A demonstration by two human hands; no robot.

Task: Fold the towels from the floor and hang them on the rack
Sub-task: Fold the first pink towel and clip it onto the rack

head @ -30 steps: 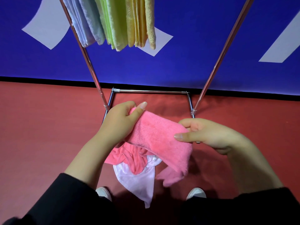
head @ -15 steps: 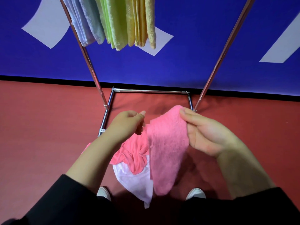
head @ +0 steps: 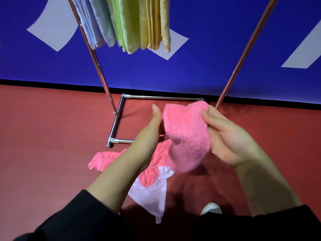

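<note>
A folded pink towel (head: pixel 187 133) hangs in the air above the red floor, pinched at its upper right corner by my right hand (head: pixel 229 136). My left hand (head: pixel 149 134) stands flat and edge-on against the towel's left side, fingers straight, gripping nothing. Below my hands, a crumpled pink towel (head: pixel 104 159) and a white towel (head: pixel 151 193) lie on the floor. The chrome rack (head: pixel 97 66) rises in front of me. Folded blue (head: pixel 97 23), green (head: pixel 126 23) and yellow (head: pixel 156 23) towels hang at its upper left.
The rack's right pole (head: pixel 243 49) slants up to the right, and its base bars (head: pixel 163 97) lie on the floor just beyond my hands. A blue wall with pale patches stands behind. My white shoe (head: pixel 211 208) shows at the bottom.
My left hand let go of the pink towel and now stands flat beside it. My right hand turned the towel from lying across to hanging down and raised it slightly.
</note>
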